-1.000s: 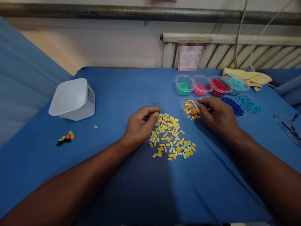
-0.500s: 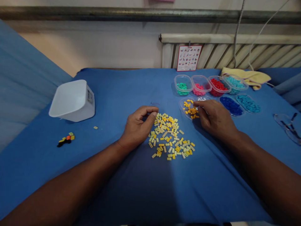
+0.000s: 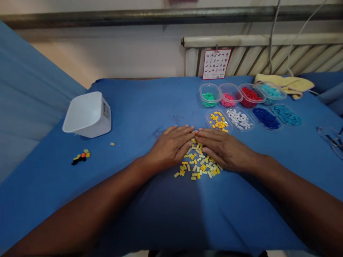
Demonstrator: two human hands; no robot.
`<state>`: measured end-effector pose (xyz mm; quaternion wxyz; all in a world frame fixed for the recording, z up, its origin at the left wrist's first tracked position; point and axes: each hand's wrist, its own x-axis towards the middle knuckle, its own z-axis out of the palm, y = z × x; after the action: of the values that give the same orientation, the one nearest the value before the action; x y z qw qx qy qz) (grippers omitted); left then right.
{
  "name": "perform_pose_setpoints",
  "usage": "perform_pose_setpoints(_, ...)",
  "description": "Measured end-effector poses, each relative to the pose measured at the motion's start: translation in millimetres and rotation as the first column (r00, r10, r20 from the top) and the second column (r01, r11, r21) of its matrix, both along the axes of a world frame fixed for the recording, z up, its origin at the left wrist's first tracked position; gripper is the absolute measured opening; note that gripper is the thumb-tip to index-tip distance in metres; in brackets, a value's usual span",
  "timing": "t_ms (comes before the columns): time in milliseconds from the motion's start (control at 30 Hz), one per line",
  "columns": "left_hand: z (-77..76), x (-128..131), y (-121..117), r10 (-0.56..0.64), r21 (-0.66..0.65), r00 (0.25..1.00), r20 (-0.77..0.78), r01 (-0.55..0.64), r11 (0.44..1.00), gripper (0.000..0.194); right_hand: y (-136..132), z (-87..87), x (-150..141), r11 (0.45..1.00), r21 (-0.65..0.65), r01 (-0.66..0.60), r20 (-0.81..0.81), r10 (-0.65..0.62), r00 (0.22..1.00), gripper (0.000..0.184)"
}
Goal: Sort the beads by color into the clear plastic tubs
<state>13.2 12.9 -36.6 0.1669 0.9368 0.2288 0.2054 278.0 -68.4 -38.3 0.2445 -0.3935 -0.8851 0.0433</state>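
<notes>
Both hands lie flat over the far part of a loose pile of small yellow building bricks (image 3: 197,166) on the blue cloth. My left hand (image 3: 173,146) is open, fingers stretched out to the right. My right hand (image 3: 225,148) is open too, its fingers pointing left so the fingertips of the two hands almost meet. Bricks under the palms are hidden. Just beyond my right hand sits a clear shallow tray with orange-yellow bricks (image 3: 219,121), and beside it one with white bricks (image 3: 239,119).
A white bin (image 3: 88,114) stands at left, near a small cluster of black, orange and yellow bricks (image 3: 81,156) and a single pale brick (image 3: 112,144). Clear tubs of green (image 3: 209,100), pink and red bricks line the back right. Glasses (image 3: 332,139) lie at the right edge.
My right hand has moved from the orange-yellow tray down and left onto the yellow pile, its fingers flattening. My left hand has opened out and shifted right over the bricks.
</notes>
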Motion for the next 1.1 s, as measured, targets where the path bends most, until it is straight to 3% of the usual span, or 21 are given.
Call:
perform_pose_setpoints(167,-3.7,-2,2,0.161,-0.004,0.987,0.026,-0.161,0.987,0.041,-7,3.1,11,0.998,0.062,0.024,-0.033,-0.022,0.999,0.024)
perform_pose_setpoints(367,-5.9,-3,4,0.166,0.086,0.981,0.100,-0.175,0.981,0.032,-15,9.7,14,0.994,0.095,-0.044,-0.084,0.052,0.995,0.012)
perform_pose_setpoints(467,-4.1,-2,1,0.112,0.111,0.987,0.119,-0.125,0.986,0.032,-12,10.5,12,0.996,0.089,-0.014,-0.108,0.023,0.994,0.018)
perform_pose_setpoints(533,-3.9,0,-1,0.069,0.120,0.993,0.098,-0.081,0.990,0.034,-8,8.8,7,0.998,0.059,0.015,-0.114,-0.008,0.994,0.034)
perform_pose_setpoints(633,-5.3,0,-1,0.105,0.112,0.994,0.037,-0.109,0.988,0.039,0,3.9,-1,0.999,-0.021,0.027,-0.061,-0.028,0.998,0.053)
perform_pose_setpoints(733,-7.0,-1,1,0.180,0.098,0.983,0.025,-0.181,0.979,0.042,4,0.3,-4,0.997,-0.040,0.060,0.006,-0.060,0.998,0.049)
perform_pose_setpoints(833,-7.4,-1,2,0.202,0.121,0.975,0.095,-0.213,0.970,0.038,2,0.4,-1,0.995,0.029,0.095,0.000,-0.095,0.995,0.039)
perform_pose_setpoints(1100,-5.0,0,3,0.250,0.161,0.966,0.070,-0.258,0.953,0.025,0,4.7,-6,0.999,0.027,0.034,0.050,-0.035,0.998,0.034)
